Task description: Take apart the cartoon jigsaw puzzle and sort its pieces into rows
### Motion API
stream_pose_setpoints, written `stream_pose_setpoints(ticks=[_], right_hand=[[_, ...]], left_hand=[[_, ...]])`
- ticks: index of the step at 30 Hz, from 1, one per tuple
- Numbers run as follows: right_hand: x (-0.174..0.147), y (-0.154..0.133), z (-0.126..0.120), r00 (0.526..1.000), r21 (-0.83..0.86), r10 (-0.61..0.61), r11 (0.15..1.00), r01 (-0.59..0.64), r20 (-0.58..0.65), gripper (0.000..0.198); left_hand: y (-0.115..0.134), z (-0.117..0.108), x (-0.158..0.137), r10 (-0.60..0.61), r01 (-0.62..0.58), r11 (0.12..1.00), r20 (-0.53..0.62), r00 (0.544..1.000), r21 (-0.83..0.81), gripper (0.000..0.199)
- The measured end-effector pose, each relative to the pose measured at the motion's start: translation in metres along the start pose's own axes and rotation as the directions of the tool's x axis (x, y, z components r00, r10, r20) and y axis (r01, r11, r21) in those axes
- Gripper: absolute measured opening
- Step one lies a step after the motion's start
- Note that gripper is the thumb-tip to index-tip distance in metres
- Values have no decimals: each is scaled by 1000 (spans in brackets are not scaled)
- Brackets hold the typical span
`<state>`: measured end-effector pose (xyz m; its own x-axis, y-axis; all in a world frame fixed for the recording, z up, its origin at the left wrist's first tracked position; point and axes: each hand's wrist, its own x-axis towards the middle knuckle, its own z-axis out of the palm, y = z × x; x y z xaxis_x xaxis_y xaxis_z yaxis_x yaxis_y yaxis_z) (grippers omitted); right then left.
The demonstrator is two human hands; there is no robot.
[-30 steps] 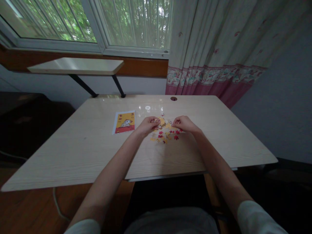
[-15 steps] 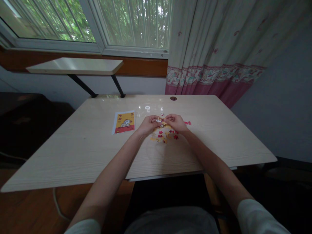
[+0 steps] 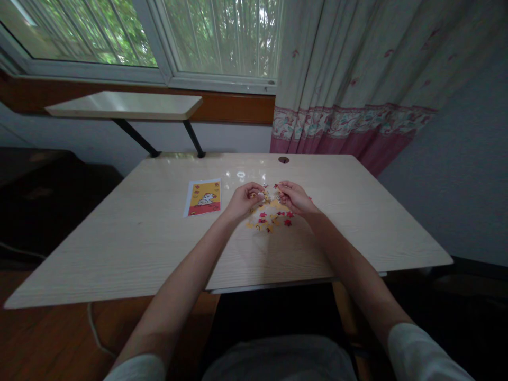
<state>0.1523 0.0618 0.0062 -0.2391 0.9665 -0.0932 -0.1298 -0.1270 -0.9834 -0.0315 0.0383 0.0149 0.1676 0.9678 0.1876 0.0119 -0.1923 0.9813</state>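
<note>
The left hand (image 3: pixel 244 202) has its thumb and fingers brought together on a small pale piece (image 3: pixel 261 196); whether that is one piece or several joined cannot be told. The right hand (image 3: pixel 297 199) stands just across from it, thumb and forefinger pinched, apparently on a small red piece (image 3: pixel 275 186) at their tips. A narrow gap parts the two hands.

Below and between them, yellow and red puzzle pieces (image 3: pixel 288 223) lie scattered on the bench (image 3: pixel 159 248), some overlapping. The work looks early: most visible pieces appear loose, and no finished picture shows. A picture card (image 3: pixel 206 198) with a white animal on yellow and red lies flat, just left of the left hand.

The pieces sit well in from the near edge, so a slip seems unlikely to send one over it. Bench top stretches well beyond the right hand and past the card. At the back left, a raised shelf (image 3: pixel 127 106) stands well apart from the hands.
</note>
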Motion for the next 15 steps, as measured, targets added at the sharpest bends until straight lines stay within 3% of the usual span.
stream_pose_setpoints(ticks=[3, 7, 9, 15], right_hand=[[6, 1, -21, 983, -235, -142, 966, 111, -119, 30], [11, 6, -43, 947, -607, -294, 779, 157, -133, 18], [13, 10, -47, 953, -658, -281, 740, 140, -113, 17], [20, 20, -48, 958, -656, -275, 739, 155, -83, 18]], left_hand=[[-3, -3, 3, -46, 44, 999, -76, 996, -33, 26], [-13, -8, 8, -204, 186, 976, -168, 965, -117, 30], [-18, -10, 9, -243, 214, 963, -192, 951, -162, 30], [-21, -20, 10, -301, 267, 944, -176, 937, -191, 26]])
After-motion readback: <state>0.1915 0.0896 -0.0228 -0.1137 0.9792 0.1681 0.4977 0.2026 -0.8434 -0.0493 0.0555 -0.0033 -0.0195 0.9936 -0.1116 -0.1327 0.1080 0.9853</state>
